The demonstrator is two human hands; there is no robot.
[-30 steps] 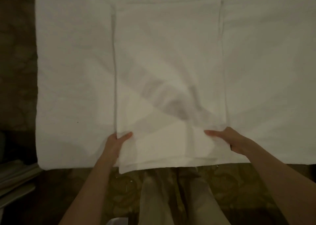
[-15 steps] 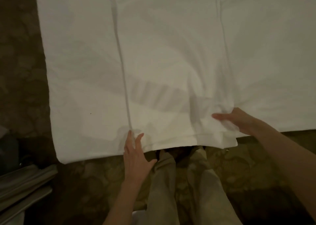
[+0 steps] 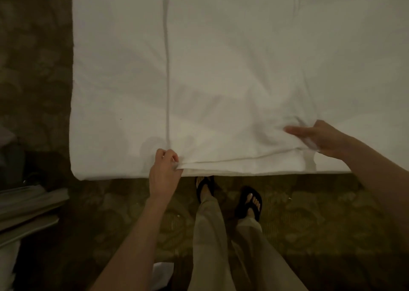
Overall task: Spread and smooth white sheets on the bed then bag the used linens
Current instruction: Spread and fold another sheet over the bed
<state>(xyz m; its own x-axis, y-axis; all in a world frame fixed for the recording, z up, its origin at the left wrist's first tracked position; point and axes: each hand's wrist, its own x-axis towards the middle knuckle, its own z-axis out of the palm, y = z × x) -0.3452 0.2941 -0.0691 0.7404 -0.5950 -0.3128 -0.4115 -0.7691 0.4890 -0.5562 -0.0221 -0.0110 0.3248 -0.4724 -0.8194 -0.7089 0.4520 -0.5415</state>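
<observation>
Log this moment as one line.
left hand: grips folded sheet corner | right hand: holds other corner | bed: sheet still folded

No legible text, labels, brands, numbers or signs anywhere in the head view. White sheet (image 3: 232, 74): plain fabric, no tag or print showing. Patterned carpet (image 3: 309, 213): floral-type figure only, no lettering. Black sandals (image 3: 249, 202): no mark readable. Grey folded stack at the left edge (image 3: 28, 211): too dim to tell whether anything is written on it.
</observation>
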